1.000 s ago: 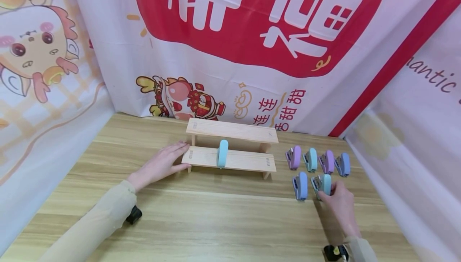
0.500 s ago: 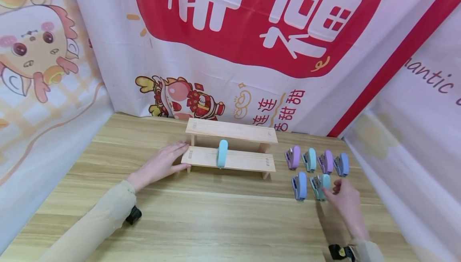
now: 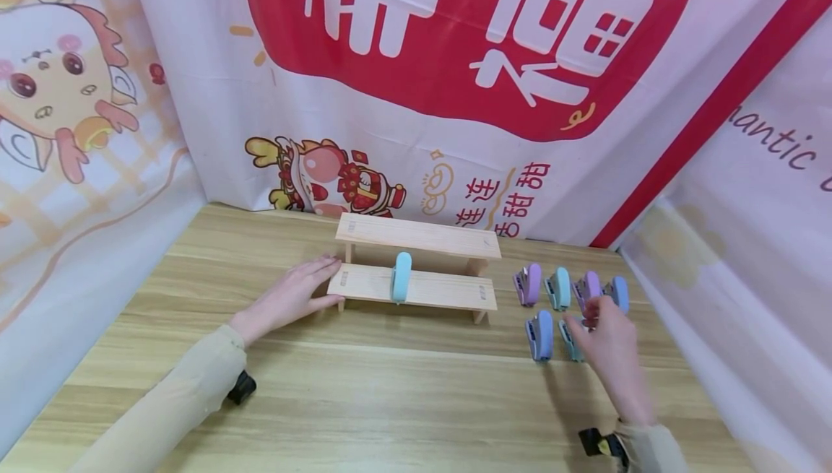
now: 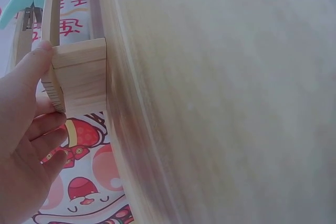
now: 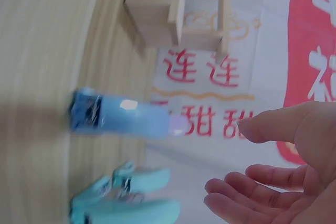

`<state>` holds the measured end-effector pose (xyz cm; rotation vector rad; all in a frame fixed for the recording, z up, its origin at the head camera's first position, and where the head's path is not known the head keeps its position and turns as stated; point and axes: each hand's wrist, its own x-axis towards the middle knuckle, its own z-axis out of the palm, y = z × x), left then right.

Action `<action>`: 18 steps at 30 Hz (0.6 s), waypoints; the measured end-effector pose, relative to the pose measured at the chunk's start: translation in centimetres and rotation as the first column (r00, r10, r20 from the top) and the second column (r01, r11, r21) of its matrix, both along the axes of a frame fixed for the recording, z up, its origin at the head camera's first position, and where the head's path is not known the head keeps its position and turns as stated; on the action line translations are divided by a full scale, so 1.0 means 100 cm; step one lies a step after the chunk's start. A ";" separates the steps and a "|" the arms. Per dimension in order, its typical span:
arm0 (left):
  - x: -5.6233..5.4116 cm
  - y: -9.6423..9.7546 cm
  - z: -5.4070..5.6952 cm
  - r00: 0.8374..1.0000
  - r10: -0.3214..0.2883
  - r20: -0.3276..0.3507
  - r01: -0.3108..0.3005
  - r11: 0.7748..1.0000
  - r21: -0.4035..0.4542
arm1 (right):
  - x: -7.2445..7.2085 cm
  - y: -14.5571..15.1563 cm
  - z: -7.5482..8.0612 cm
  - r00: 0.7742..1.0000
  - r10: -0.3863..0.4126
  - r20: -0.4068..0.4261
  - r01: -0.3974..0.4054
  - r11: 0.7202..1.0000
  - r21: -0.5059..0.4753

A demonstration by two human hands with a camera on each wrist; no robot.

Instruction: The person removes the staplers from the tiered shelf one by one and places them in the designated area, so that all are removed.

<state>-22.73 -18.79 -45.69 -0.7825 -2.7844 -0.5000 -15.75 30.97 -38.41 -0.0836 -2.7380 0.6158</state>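
My left hand (image 3: 286, 298) holds the left end of the lower plank of a two-tier wooden stand (image 3: 442, 289), thumb (image 4: 34, 61) at its front edge and fingers behind. On that plank stands a light-blue stapler (image 3: 401, 278). My right hand (image 3: 609, 346) hovers over the staplers at the right, thumb and fingers apart with nothing between them. It partly covers a teal stapler (image 3: 568, 343) in the front row. Beside that one is a blue stapler (image 3: 541, 336), which the right wrist view shows below the hand, near another teal stapler (image 5: 131, 211).
Behind the front pair runs a row of staplers: purple (image 3: 529, 285), teal (image 3: 559, 289), another purple (image 3: 585, 287) and blue (image 3: 617, 292). The stand's upper plank (image 3: 419, 235) is near the printed cloth (image 3: 416, 126) at the back. Cloth also hangs at both sides.
My right hand has let go of the front teal stapler, drawn slightly right, then moved forward and left above it. My left hand and the stand have stayed put.
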 end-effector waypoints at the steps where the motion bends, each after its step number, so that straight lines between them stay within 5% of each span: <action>1: 0.000 0.000 0.000 1.000 0.000 0.001 0.000 1.000 0.000 | -0.001 -0.005 0.001 0.999 0.020 -0.025 -0.020 1.000 0.000; 10: 0.002 0.000 0.001 1.000 0.007 0.002 -0.007 1.000 0.000 | -0.007 -0.052 0.005 0.983 0.144 -0.111 -0.144 0.990 0.012; 18: 0.002 0.000 0.001 1.000 0.005 -0.004 -0.005 1.000 0.009 | -0.013 -0.091 0.003 0.973 0.219 -0.076 -0.220 0.976 -0.002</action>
